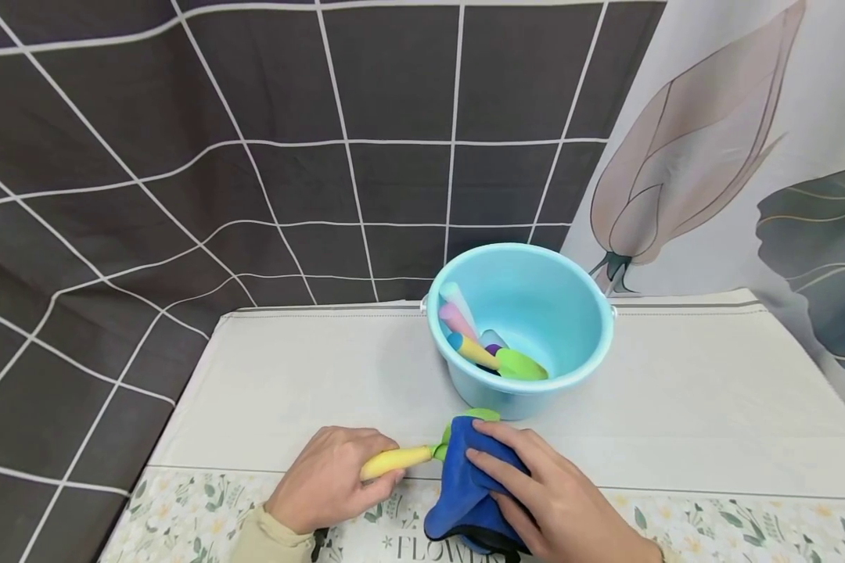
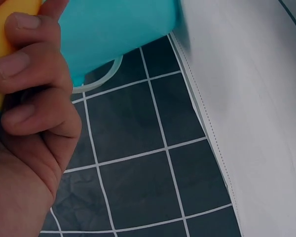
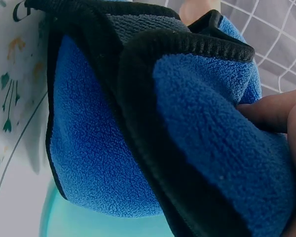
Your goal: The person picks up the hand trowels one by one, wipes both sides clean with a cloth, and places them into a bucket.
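Observation:
My left hand (image 1: 334, 478) grips the yellow handle of a small tool (image 1: 397, 463) with a green neck and head. In the left wrist view its fingers (image 2: 32, 66) curl round the yellow handle, whose end is blue. My right hand (image 1: 559, 494) holds a blue cloth (image 1: 470, 486) with black edging against the tool's head. Most of that head is hidden under the cloth; a green edge shows above it. In the right wrist view the folded fleecy cloth (image 3: 103, 133) fills the middle, with fingers pressed on it at the right.
A light blue bucket (image 1: 514, 391) stands just beyond the hands. Inside lie several plastic tools, among them a yellow-handled green scoop (image 1: 521, 364) and pink and pale green handles. The white table cover (image 1: 310, 375) has a floral front strip. Dark checked fabric (image 1: 394, 86) hangs behind.

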The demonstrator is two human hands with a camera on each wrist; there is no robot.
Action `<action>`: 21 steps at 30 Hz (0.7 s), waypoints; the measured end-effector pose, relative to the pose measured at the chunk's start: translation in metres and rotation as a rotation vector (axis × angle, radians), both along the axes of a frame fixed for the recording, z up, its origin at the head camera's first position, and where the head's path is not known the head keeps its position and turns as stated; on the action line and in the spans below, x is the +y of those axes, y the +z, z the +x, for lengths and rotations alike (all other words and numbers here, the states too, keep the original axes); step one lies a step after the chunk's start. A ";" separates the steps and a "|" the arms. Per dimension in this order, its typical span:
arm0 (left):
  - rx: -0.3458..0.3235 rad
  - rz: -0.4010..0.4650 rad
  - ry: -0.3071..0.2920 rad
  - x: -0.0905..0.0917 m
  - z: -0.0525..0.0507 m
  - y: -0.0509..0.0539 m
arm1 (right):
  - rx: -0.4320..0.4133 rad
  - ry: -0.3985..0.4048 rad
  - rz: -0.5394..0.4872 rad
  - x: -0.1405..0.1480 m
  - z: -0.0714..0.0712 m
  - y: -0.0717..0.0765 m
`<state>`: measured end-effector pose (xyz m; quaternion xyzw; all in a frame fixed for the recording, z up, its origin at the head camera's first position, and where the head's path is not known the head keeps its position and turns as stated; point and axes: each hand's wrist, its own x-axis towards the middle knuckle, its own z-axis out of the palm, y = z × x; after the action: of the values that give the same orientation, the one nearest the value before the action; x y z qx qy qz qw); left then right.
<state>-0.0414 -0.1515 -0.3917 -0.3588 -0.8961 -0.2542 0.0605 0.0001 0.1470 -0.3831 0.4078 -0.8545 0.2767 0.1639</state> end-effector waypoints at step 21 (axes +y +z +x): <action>-0.218 0.072 -0.080 0.007 0.002 -0.001 | -0.030 -0.007 0.046 -0.015 -0.003 -0.009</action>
<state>-0.0396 -0.1444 -0.3930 -0.3622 -0.8725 -0.3261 -0.0348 -0.0027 0.1318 -0.3919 0.4044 -0.8644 0.2625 0.1427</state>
